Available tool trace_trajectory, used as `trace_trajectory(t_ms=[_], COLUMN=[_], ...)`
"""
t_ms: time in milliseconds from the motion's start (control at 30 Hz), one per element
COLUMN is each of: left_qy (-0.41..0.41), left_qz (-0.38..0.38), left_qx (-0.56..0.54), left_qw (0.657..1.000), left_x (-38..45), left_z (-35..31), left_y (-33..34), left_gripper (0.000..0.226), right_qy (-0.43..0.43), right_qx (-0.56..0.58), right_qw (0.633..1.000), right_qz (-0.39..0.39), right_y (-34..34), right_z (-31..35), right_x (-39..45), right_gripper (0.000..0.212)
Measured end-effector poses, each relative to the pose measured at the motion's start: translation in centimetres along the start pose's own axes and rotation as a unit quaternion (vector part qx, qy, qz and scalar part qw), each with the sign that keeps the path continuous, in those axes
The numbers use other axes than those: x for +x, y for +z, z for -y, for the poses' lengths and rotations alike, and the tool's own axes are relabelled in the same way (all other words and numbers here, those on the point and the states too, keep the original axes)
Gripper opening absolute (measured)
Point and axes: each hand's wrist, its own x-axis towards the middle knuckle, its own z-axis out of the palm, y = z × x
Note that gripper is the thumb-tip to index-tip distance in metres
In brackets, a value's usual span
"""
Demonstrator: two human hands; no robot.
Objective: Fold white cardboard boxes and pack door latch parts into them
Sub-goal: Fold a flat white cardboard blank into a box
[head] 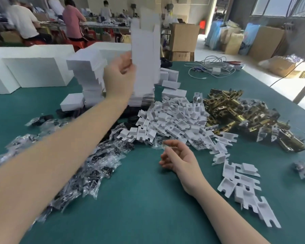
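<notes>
Between the left hand fingers, a flat box blank is pinched at its edge, blurred, above the blank stack. Risk: it buckles or slips. Right hand is loosely curled, holding nothing, just short of the inserts; brass latches beyond. No folded box holds anything yet.

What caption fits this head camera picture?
Left hand lifts a flat white box blank over the green table; right hand rests open, empty.

A green table is covered with white inserts and brass latches beyond the right hand, and bagged parts under the left arm.
</notes>
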Motion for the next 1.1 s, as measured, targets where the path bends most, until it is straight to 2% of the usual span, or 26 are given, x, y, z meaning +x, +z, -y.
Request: trace_trajectory(t_ms=[67,100,233,300,400,467,533,600,667,800,900,967,1033,1100], left_qy=[-0.149,-0.198,-0.256,-0.287,-0.275,-0.256,-0.253,-0.275,-0.303,-0.352,-0.361,-0.350,-0.353,-0.376], left_qz=[0.042,0.055,0.063,0.064,0.097,0.145,0.191,0.218,0.217,0.159,0.123,0.125,0.137,0.140], left_qx=[-0.178,-0.216,-0.205,-0.229,-0.198,-0.185,-0.235,-0.304,-0.334,-0.352,-0.346,-0.347,-0.366,-0.401], left_qw=[0.972,0.955,0.943,0.928,0.936,0.938,0.919,0.886,0.866,0.852,0.857,0.861,0.850,0.823], left_x=[-4.3,-6.6,-13.5,-15.4,-17.3,-17.6,-17.5,-17.2,-17.0,-16.4,-16.5,-16.7,-16.7,-16.4], left_z=[-0.5,-0.1,3.2,4.4,5.6,5.7,5.6,5.6,5.5,5.6,5.7,5.7,5.5,5.3], left_y=[1.0,1.2,1.5,1.5,1.2,0.8,0.4,0.2,0.1,-0.1,0.0,0.1,0.1,-0.1], left_gripper=[0.031,0.034,0.036,0.035,0.041,0.050,0.063,0.071,0.069,0.055,0.055,0.051,0.045,0.044], right_qy=[-0.005,-0.010,-0.110,-0.143,-0.132,-0.114,-0.105,-0.101,-0.088,-0.097,-0.136,-0.159,-0.159,-0.145], right_qx=[0.012,0.022,-0.032,-0.067,-0.096,-0.096,-0.106,-0.132,-0.169,-0.182,-0.178,-0.159,-0.156,-0.166], right_qw=[1.000,0.999,0.988,0.975,0.963,0.968,0.971,0.972,0.971,0.973,0.968,0.966,0.964,0.963], right_qz=[-0.017,-0.031,-0.105,-0.155,-0.212,-0.202,-0.185,-0.169,-0.141,-0.106,-0.113,-0.131,-0.146,-0.153], right_y=[0.2,0.3,0.2,-0.4,-2.0,-2.9,-3.4,-3.5,-3.4,-2.6,-2.2,-2.0,-2.0,-2.3], right_z=[0.2,0.4,0.3,0.4,0.5,0.4,0.2,0.0,-0.1,0.0,0.5,0.7,0.5,0.3], right_x=[-0.1,-0.1,-0.5,-0.5,0.0,0.4,0.7,0.9,1.0,0.7,0.2,0.0,0.0,0.2], right_gripper=[0.019,0.024,0.054,0.042,0.029,0.028,0.034,0.041,0.050,0.053,0.049,0.042,0.038,0.039])
